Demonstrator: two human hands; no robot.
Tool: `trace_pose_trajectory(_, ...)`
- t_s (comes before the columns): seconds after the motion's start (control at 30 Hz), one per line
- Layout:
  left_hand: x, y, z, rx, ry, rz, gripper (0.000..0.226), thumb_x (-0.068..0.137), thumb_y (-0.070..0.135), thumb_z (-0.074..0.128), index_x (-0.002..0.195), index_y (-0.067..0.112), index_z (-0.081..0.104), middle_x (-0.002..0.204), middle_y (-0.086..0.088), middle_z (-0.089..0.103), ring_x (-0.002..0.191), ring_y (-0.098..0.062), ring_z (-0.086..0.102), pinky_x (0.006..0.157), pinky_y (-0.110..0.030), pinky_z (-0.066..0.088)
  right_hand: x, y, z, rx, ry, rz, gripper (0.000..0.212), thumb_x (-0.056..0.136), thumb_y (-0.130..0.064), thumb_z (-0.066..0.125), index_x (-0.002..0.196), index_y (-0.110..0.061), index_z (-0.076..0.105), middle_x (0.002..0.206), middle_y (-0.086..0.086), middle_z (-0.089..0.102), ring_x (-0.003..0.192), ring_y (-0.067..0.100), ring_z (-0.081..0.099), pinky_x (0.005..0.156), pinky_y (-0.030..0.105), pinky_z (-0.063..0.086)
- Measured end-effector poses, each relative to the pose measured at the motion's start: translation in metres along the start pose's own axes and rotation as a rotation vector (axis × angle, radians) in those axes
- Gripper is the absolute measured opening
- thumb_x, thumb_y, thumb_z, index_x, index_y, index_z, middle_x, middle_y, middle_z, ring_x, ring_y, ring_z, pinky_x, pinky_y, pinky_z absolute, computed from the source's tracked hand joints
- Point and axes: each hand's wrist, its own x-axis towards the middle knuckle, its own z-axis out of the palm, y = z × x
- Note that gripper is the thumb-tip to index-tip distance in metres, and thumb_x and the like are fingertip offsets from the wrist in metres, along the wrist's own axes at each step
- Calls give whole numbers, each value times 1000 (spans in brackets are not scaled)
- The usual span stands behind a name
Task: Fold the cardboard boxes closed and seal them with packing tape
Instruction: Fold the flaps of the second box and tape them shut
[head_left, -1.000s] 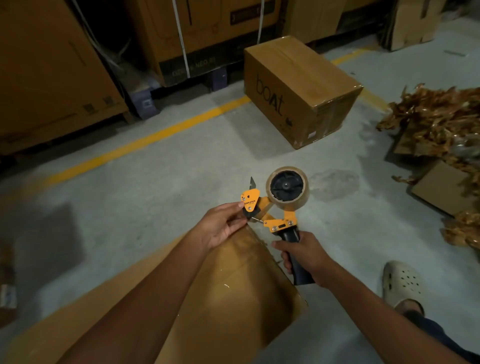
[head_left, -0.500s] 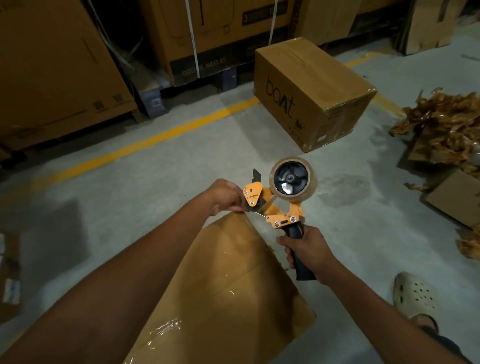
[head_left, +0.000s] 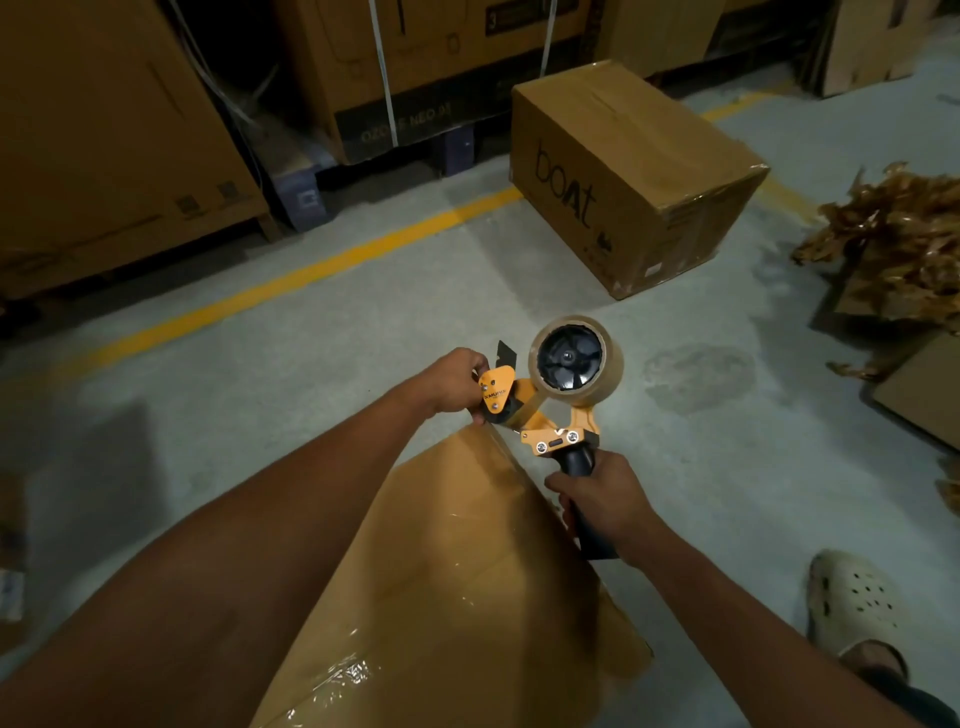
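The stored cartons (head_left: 119, 171) stand far beyond both grips, behind the yellow line (head_left: 311, 265) and out of the work. The near box (head_left: 467, 571) lies beneath both grips and toward the person, and its far corner reaches up to just under the left grip. Glossy tape shows on its near face, so I judge that a strip is being started or finished at that corner. A sealed box (head_left: 623, 171) marked "boat" sits on the floor (head_left: 260, 389) well beyond the right grip, probably set aside as done. The tape dispenser (head_left: 558, 441) spans between the grips with its nose toward the left one, held low at the box edge so tape can meet cardboard. Its tape roll (head_left: 571, 358) rides just above the right grip. The right grip (head_left: 605, 501) is wrapped fully round the dark handle, to steer and pull. The left grip (head_left: 454, 384) has its fingers curled on the dispenser's orange nose beside the blade (head_left: 506, 356). It is likely steadying the nose or freeing the tape end; I cannot tell which.
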Motion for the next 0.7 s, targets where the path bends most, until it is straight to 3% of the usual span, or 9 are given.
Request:
trace_pose_trajectory(0.13, 1, -4, -1, 20, -39, 13, 18, 84, -5, 64, 87, 11, 57, 90, -24, 72, 65, -20, 67, 55, -24, 40, 0, 0, -2, 28, -35, 24, 14, 81, -11, 72, 89, -4, 64, 62, 9, 65, 53, 23, 62, 66, 44, 56)
trace_pose_trajectory(0.33, 6, -11, 3, 47, -38, 25, 16, 86, -6, 63, 100, 1, 60, 87, -19, 69, 53, -17, 62, 46, -20, 43, -2, -1, -2, 40, -67, 34, 11, 82, -10, 70, 88, -4, 63, 64, 10, 64, 54, 21, 61, 63, 39, 55)
trace_pose_trajectory(0.43, 6, -27, 8, 93, -14, 14, 15, 87, -8, 61, 98, 1, 64, 89, -16, 67, 68, -23, 64, 55, -25, 51, -3, -4, -5, 59, -94, 45, 9, 85, -7, 68, 82, -1, 62, 61, 13, 62, 50, 23, 57, 58, 36, 52)
trace_pose_trajectory(0.57, 1, -52, 14, 118, 142, 21, 25, 83, -7, 69, 104, 6, 71, 105, -7, 66, 100, -21, 63, 83, -28, 52, -2, -6, -6, 82, -113, 53, 11, 85, -6, 67, 79, 0, 60, 60, 14, 60, 49, 26, 56, 57, 36, 51)
trace_pose_trajectory(0.63, -4, -52, 17, -34, 283, 67, 32, 87, -9, 63, 115, 5, 68, 111, -9, 69, 101, -20, 65, 88, -29, 53, -1, -4, -6, 88, -112, 53, 11, 84, -6, 67, 79, 0, 60, 60, 14, 61, 50, 27, 56, 56, 36, 51)
trace_pose_trajectory(0.7, -10, -45, 20, -272, 330, 67, 35, 92, -9, 52, 122, 7, 63, 104, -9, 73, 91, -18, 70, 81, -27, 54, 0, -3, -6, 100, -111, 51, 10, 84, -5, 67, 79, 0, 60, 61, 15, 61, 50, 27, 56, 55, 36, 51)
